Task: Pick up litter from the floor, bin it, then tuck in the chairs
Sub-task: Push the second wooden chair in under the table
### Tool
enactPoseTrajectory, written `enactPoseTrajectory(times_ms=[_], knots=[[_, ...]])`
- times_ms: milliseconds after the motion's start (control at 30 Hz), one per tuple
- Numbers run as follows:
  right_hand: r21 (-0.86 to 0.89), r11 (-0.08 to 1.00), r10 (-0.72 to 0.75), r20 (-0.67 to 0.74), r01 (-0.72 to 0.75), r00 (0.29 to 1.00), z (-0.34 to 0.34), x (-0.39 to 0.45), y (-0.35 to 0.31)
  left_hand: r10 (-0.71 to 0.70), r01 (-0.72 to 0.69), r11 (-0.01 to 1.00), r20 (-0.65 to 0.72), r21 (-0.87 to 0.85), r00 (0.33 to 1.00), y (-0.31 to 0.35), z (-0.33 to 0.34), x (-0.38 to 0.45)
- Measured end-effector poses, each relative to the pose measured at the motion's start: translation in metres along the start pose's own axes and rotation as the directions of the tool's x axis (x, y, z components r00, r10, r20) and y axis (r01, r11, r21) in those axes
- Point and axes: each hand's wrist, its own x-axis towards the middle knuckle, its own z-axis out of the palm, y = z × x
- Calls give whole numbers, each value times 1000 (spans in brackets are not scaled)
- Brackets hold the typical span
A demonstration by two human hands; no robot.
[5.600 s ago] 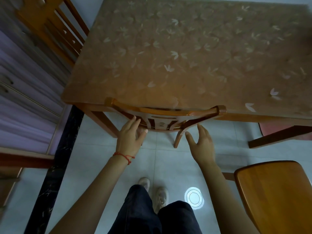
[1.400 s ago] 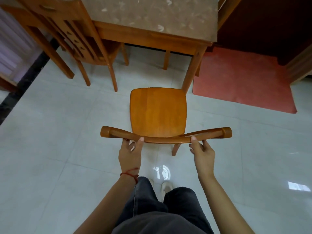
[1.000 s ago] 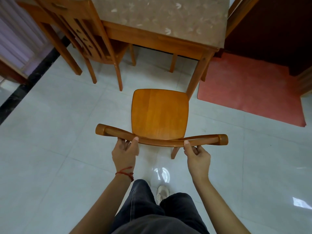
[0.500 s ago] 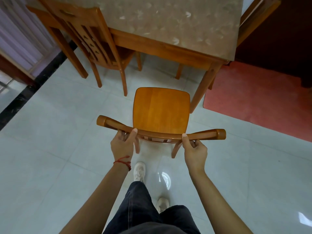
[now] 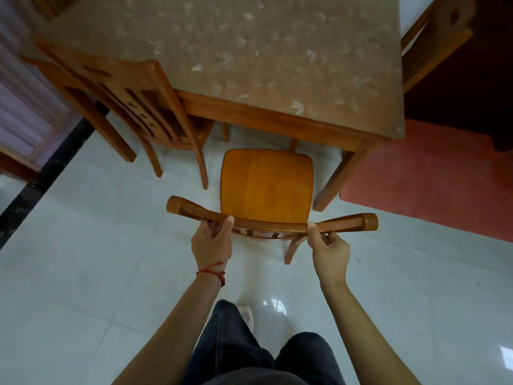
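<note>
Gripping the curved top rail, the left hand (image 5: 211, 243) and right hand (image 5: 329, 250) are both clamped on the chair (image 5: 267, 190) — thumbs over the rail, fingers beneath. Beyond the hands its seat points at the worktop (image 5: 236, 51), front edge just short of it; a second chair (image 5: 144, 107) stands tucked in beyond the left hand.

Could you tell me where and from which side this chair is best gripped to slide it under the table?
Grip the chair's curved top rail, from behind the backrest. The rail is narrow enough to wrap and spans the seat's width, so the left hand and right hand sit either side of centre, likely keeping the push straight between the table leg and the neighbouring chair.
</note>
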Motion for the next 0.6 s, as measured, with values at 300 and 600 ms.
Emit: enactPoseTrajectory(times_ms=[300, 600], knots=[[8, 1000, 11, -11, -11, 1000, 57, 63, -46, 12, -12, 1000, 1, 15, 1000, 30, 26, 92], [4, 1000, -12, 19, 12, 1000, 95, 139, -77, -54, 53, 997, -25, -63, 998, 61, 66, 165]])
